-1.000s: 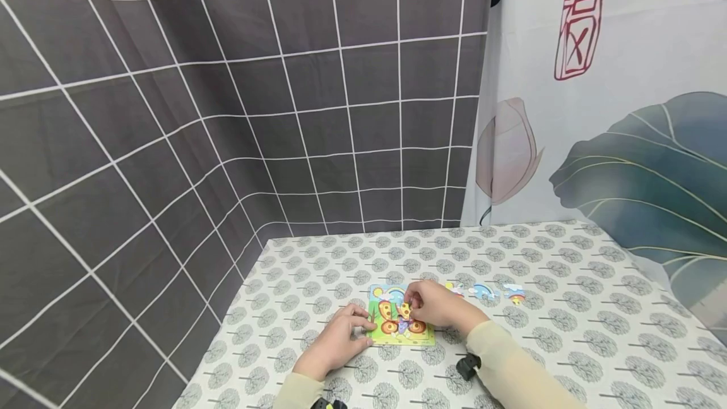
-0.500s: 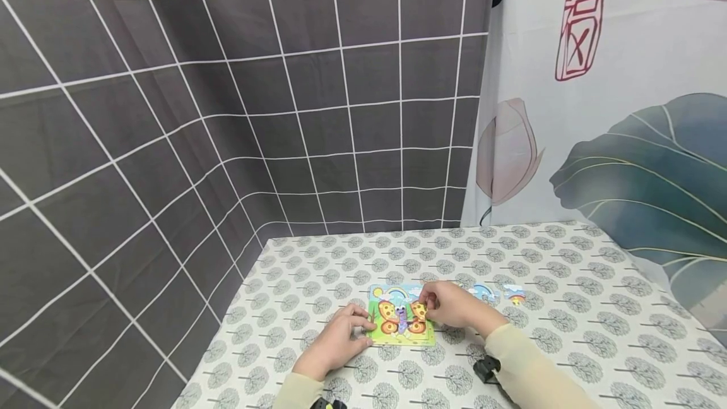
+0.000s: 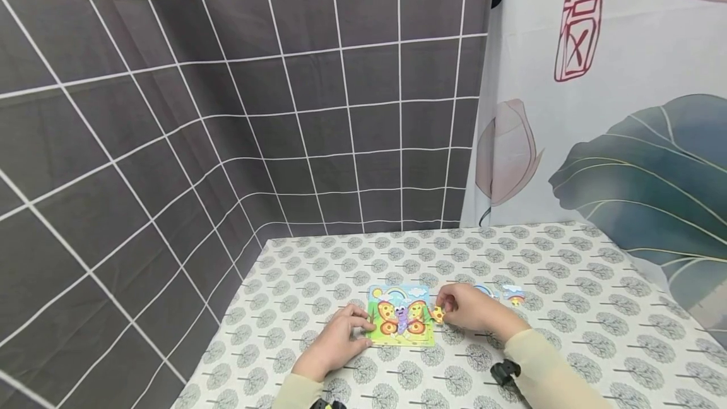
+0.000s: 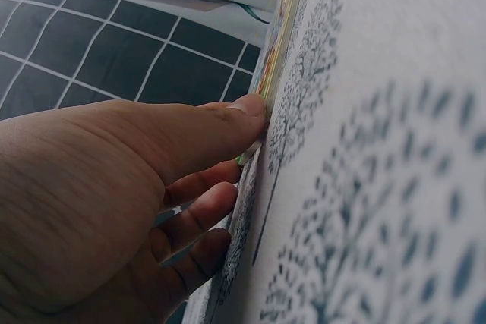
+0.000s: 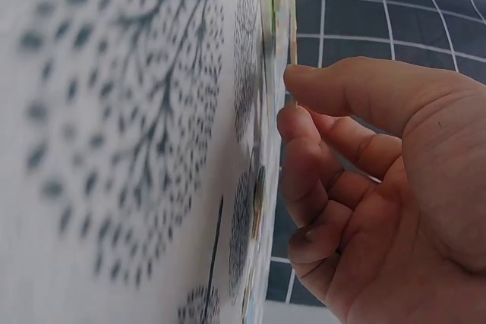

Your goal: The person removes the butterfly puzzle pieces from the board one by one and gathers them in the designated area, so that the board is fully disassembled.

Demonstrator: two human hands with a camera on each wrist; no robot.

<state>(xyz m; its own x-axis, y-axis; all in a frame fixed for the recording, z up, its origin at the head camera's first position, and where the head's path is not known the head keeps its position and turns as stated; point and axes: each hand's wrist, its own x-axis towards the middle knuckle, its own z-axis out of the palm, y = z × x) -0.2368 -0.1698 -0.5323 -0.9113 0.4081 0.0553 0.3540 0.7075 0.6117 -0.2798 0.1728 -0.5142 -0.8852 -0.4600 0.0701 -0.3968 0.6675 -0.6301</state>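
Note:
A flat jigsaw board with a butterfly picture lies on the table. My left hand rests at its left side, fingertips on the left edge and thumb by the lower left corner. In the left wrist view, the left thumb lies straight along the edge of the board. Just beyond the board's right edge, my right hand pinches a yellow puzzle piece with orange spots. The right wrist view shows this thin piece edge-on between thumb and forefinger, raised off the cloth.
Right of the board lie a rainbow puzzle piece, partly behind the right hand, and a cloud-and-rainbow piece. A tree-patterned cloth covers the table. A dark checked curtain hangs at the back and left, a white printed one at right.
My right hand has moved right, carrying the spotted puzzle piece from over the butterfly's middle to past the board's right edge. The butterfly picture is uncovered. My left hand has stayed in place.

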